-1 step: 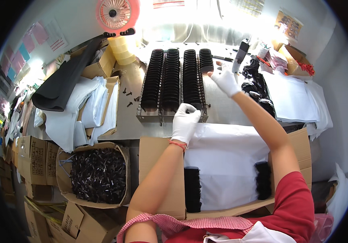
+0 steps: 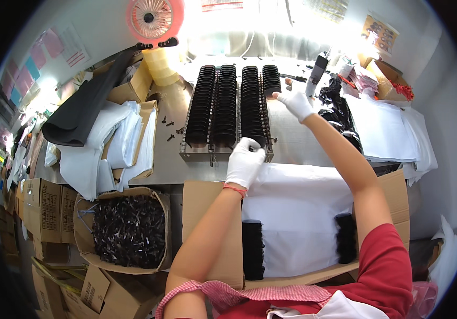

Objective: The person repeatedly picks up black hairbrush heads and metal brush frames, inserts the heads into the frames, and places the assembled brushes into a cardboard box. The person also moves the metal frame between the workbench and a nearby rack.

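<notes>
A metal rack point(image 2: 202, 155) on the steel table holds rows of thin black rounded discs point(image 2: 224, 106) standing on edge, closely stacked. The rightmost row point(image 2: 271, 80) is shorter than the others. My left hand point(image 2: 244, 162), in a white glove with bare fingertips, is curled closed at the near end of the third row; whatever its fingers hold is hidden. My right hand point(image 2: 296, 105), gloved likewise, is beside the near end of the short row. Its thumb reaches toward the last disc, and the fingers are apart from the thumb, with nothing visible between them.
Right in front of me, an open carton point(image 2: 212, 234) holds white sheeting point(image 2: 305, 212) and black stacks point(image 2: 252, 250). A box of small black parts point(image 2: 127, 228) stands left. Loose screw-like black pieces point(image 2: 170, 137) lie left of the rack. A pink fan point(image 2: 154, 20) stands behind; white sheets point(image 2: 385, 130) lie right.
My left hand has shifted slightly down and right, toward me. My right hand's fingers have drawn in a little. The rack and the discs look unchanged.
</notes>
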`<state>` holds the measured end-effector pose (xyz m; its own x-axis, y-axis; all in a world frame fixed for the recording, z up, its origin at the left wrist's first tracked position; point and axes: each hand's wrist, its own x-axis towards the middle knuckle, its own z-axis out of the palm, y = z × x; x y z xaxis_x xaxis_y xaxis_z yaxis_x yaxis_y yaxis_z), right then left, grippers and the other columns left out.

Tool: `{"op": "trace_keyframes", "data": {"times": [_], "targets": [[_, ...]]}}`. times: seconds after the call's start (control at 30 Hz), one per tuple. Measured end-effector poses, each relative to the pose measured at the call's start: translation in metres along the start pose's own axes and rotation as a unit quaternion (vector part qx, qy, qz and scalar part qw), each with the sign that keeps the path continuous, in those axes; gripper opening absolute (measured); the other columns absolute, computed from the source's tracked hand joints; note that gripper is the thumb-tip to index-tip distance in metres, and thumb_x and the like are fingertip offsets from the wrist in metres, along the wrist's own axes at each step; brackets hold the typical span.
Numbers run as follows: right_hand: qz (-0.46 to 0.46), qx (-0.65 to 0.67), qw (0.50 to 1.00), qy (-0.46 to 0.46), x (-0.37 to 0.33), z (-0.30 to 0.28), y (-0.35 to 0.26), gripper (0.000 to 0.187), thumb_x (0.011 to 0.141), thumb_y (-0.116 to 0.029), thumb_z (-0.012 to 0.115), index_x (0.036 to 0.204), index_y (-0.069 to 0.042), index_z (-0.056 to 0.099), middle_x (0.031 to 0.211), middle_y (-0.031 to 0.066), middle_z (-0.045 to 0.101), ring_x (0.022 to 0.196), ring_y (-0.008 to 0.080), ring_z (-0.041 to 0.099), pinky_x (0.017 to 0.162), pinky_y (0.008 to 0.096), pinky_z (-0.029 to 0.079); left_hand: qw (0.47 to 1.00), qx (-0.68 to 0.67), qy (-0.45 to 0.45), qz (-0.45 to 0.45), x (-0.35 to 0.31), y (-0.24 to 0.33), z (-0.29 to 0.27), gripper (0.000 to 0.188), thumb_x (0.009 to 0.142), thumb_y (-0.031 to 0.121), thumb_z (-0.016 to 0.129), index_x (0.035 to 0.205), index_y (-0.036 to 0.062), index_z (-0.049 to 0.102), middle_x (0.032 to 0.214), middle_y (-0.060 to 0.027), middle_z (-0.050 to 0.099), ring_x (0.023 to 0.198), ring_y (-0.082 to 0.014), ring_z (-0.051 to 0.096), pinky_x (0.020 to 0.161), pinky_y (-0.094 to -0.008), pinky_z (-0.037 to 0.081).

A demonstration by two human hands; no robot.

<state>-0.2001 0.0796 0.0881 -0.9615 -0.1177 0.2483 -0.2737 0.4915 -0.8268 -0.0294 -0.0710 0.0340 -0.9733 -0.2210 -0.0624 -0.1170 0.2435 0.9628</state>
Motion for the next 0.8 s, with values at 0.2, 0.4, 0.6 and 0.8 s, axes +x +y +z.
{"op": "trace_keyframes", "data": {"times": [0.2, 0.4, 0.6, 0.8], "targets": [[0.002, 0.214, 0.945, -0.247, 0.084, 0.01, 0.101, 0.043, 0.084, -0.012, 0.074, 0.123, -0.002, 0.06, 0.112, 0.0077, 0.067, 0.106, 0.0164, 0.062, 0.103, 0.0314, 0.044, 0.963, 0.251, -0.015, 0.093, -0.001, -0.011, 0.015, 0.031, 0.078, 0.016, 0.07, 0.106, 0.0045, 0.07, 0.115, -0.0209, 0.065, 0.104, -0.0377, 0.064, 0.092, -0.0414, 0.052], [-0.138, 0.08, 0.983, -0.086, 0.038, 0.045, 0.072, 0.051, 0.086, 0.006, 0.062, 0.135, -0.008, 0.059, 0.115, 0.009, 0.068, 0.1, 0.015, 0.063, 0.092, 0.0301, 0.05, 0.966, 0.242, -0.034, 0.088, -0.002, -0.011, 0.007, 0.03, 0.078, 0.014, 0.068, 0.107, 0.0064, 0.071, 0.115, -0.0209, 0.064, 0.105, -0.0385, 0.064, 0.092, -0.0429, 0.052], [-0.415, -0.191, 0.881, 0.121, 0.04, 0.052, 0.077, 0.055, 0.083, 0.011, 0.049, 0.133, -0.008, 0.059, 0.121, 0.021, 0.065, 0.103, 0.0377, 0.064, 0.092, 0.0382, 0.052, 0.969, 0.226, -0.042, 0.09, -0.002, -0.007, 0.014, 0.027, 0.078, 0.012, 0.067, 0.104, 0.0052, 0.071, 0.113, -0.0206, 0.065, 0.103, -0.0382, 0.065, 0.09, -0.0425, 0.053], [-0.313, 0.065, 0.946, 0.047, 0.003, 0.03, 0.038, 0.052, 0.092, 0.002, 0.057, 0.141, -0.013, 0.052, 0.131, 0.0113, 0.065, 0.12, 0.0221, 0.063, 0.098, 0.0257, 0.049, 0.96, -0.274, -0.008, -0.057, -0.01, 0.006, 0.003, 0.043, 0.089, 0.024, 0.07, 0.129, 0.0132, 0.059, 0.115, -0.0108, 0.069, 0.102, -0.0353, 0.068, 0.091, -0.0463, 0.054]]}}
